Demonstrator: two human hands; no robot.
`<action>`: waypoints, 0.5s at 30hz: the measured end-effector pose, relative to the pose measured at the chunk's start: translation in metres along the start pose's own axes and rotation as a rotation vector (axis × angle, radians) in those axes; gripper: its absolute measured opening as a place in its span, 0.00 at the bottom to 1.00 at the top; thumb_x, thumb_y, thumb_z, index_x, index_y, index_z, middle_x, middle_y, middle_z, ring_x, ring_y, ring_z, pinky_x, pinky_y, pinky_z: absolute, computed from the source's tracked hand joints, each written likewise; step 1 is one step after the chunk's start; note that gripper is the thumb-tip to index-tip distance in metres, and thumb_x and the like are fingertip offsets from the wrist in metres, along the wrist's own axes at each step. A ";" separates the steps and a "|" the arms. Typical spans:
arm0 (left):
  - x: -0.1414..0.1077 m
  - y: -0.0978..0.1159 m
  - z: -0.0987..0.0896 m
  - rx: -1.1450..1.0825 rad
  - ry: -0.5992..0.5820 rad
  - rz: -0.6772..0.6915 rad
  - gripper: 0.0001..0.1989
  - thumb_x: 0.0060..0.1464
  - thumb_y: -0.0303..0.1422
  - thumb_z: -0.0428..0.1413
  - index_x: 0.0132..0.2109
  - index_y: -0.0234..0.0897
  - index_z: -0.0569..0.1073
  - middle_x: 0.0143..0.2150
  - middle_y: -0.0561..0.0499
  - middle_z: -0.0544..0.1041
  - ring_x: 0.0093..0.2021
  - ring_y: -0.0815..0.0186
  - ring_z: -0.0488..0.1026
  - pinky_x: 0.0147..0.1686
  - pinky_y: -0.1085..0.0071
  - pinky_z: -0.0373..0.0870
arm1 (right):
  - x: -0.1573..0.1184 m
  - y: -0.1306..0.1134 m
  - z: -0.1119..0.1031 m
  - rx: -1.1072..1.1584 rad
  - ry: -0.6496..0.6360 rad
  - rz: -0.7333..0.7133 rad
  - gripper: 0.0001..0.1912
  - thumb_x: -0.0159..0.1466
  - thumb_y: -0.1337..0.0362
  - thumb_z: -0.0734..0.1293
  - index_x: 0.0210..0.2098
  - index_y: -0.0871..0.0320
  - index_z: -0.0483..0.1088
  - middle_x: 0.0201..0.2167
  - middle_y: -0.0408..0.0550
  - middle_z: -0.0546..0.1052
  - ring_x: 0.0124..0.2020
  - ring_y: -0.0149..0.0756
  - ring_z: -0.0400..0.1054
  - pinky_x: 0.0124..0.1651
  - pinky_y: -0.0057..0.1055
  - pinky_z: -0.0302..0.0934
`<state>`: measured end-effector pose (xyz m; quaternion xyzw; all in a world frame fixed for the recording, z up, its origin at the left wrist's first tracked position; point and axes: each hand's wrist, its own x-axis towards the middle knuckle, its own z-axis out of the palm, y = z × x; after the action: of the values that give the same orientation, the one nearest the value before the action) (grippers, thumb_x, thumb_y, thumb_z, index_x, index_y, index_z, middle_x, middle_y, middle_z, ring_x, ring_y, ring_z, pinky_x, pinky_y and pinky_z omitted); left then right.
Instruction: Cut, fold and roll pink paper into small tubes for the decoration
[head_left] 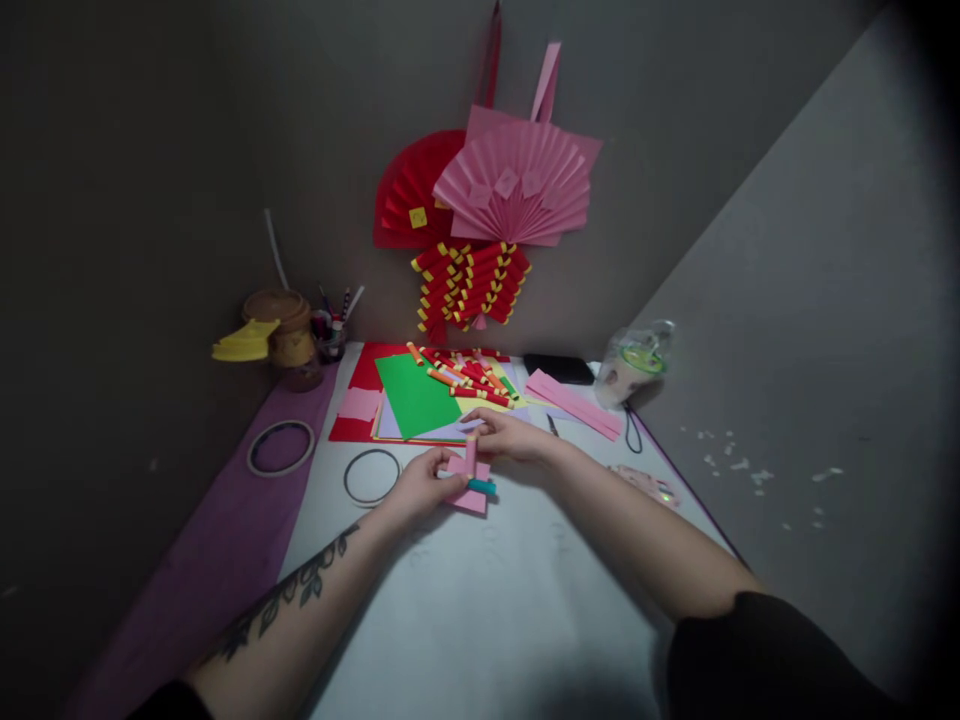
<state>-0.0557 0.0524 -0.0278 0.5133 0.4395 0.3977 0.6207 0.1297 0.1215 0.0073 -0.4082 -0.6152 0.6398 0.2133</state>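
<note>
Over the middle of the table, my left hand (433, 484) is closed on small pieces of pink paper (471, 503). A short teal stick-like thing (482, 487) lies across that paper by my left thumb; its kind I cannot make out. Between my hands a small pink paper roll (471, 457) stands nearly upright. My right hand (499, 436) is at the roll's upper end, its fingers bent round and seeming to pinch it. The fingertips are partly blurred.
Behind my hands lie green paper (420, 395) and several red and orange paper rolls (480, 394). Tape rolls (280, 448) (373, 476) lie left. Pink strips (574, 404), a black phone-like slab (559, 369) and a bagged cup (634, 365) are right. A lidded cup (292, 340) stands back left.
</note>
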 end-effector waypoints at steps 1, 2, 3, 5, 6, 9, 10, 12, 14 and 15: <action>0.000 0.001 0.000 0.007 -0.002 -0.006 0.13 0.44 0.34 0.63 0.37 0.34 0.72 0.35 0.47 0.78 0.31 0.63 0.73 0.31 0.71 0.63 | -0.001 0.002 0.003 0.013 -0.004 0.003 0.20 0.53 0.67 0.69 0.45 0.59 0.63 0.22 0.36 0.69 0.20 0.26 0.60 0.25 0.24 0.54; -0.001 0.001 0.000 0.013 -0.007 -0.005 0.13 0.44 0.34 0.63 0.38 0.33 0.72 0.35 0.47 0.78 0.32 0.63 0.73 0.31 0.71 0.63 | -0.002 0.003 0.005 0.036 -0.022 0.006 0.20 0.54 0.67 0.69 0.45 0.59 0.63 0.22 0.36 0.68 0.21 0.26 0.60 0.26 0.24 0.54; 0.000 0.001 -0.001 0.015 -0.018 0.003 0.13 0.45 0.33 0.63 0.39 0.33 0.73 0.36 0.47 0.78 0.33 0.63 0.73 0.32 0.71 0.63 | -0.003 0.003 0.008 0.063 -0.042 0.010 0.20 0.54 0.68 0.68 0.46 0.59 0.62 0.23 0.36 0.69 0.22 0.27 0.62 0.27 0.25 0.55; 0.000 0.000 -0.001 0.002 -0.046 0.020 0.14 0.46 0.31 0.61 0.41 0.33 0.73 0.38 0.47 0.78 0.34 0.63 0.73 0.34 0.71 0.64 | -0.006 0.004 0.012 0.101 -0.026 -0.004 0.20 0.55 0.68 0.67 0.46 0.59 0.62 0.26 0.39 0.71 0.25 0.29 0.65 0.30 0.26 0.58; 0.001 -0.001 -0.001 -0.006 -0.056 0.024 0.14 0.46 0.31 0.60 0.42 0.33 0.73 0.38 0.47 0.77 0.34 0.64 0.73 0.35 0.71 0.65 | -0.007 0.004 0.013 0.112 -0.009 -0.012 0.19 0.56 0.67 0.67 0.47 0.59 0.61 0.27 0.41 0.72 0.27 0.29 0.66 0.31 0.27 0.59; 0.002 -0.003 -0.002 0.019 -0.057 0.035 0.14 0.46 0.30 0.59 0.43 0.33 0.73 0.38 0.47 0.77 0.35 0.63 0.73 0.36 0.70 0.65 | -0.008 0.004 0.019 0.019 0.045 -0.034 0.19 0.59 0.63 0.67 0.48 0.59 0.62 0.26 0.40 0.71 0.25 0.28 0.64 0.28 0.26 0.57; 0.003 -0.004 -0.002 0.046 -0.058 0.046 0.14 0.47 0.30 0.59 0.43 0.33 0.73 0.39 0.47 0.78 0.35 0.63 0.73 0.37 0.70 0.66 | -0.006 0.005 0.021 -0.043 0.064 -0.039 0.20 0.58 0.63 0.67 0.48 0.59 0.62 0.24 0.39 0.70 0.23 0.28 0.63 0.26 0.25 0.56; 0.004 -0.005 -0.002 0.116 -0.063 0.072 0.15 0.46 0.30 0.58 0.44 0.33 0.74 0.40 0.47 0.78 0.37 0.61 0.73 0.39 0.68 0.66 | -0.001 0.006 0.027 -0.145 0.078 -0.058 0.17 0.57 0.64 0.69 0.45 0.59 0.65 0.25 0.39 0.70 0.24 0.28 0.62 0.26 0.25 0.55; 0.004 -0.005 -0.003 0.183 -0.051 0.092 0.16 0.45 0.30 0.58 0.44 0.33 0.74 0.41 0.47 0.78 0.39 0.60 0.73 0.40 0.68 0.66 | 0.005 0.007 0.032 -0.178 0.061 -0.105 0.11 0.57 0.66 0.68 0.39 0.59 0.68 0.28 0.41 0.73 0.28 0.29 0.65 0.31 0.26 0.59; 0.004 -0.005 -0.003 0.209 -0.040 0.097 0.16 0.44 0.30 0.58 0.44 0.33 0.75 0.40 0.48 0.78 0.39 0.59 0.73 0.40 0.67 0.66 | 0.007 0.008 0.034 -0.179 0.045 -0.131 0.08 0.57 0.66 0.68 0.37 0.59 0.69 0.30 0.42 0.74 0.31 0.30 0.67 0.34 0.27 0.60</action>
<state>-0.0571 0.0560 -0.0334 0.6037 0.4408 0.3688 0.5524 0.1006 0.1051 -0.0052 -0.3986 -0.6904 0.5577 0.2313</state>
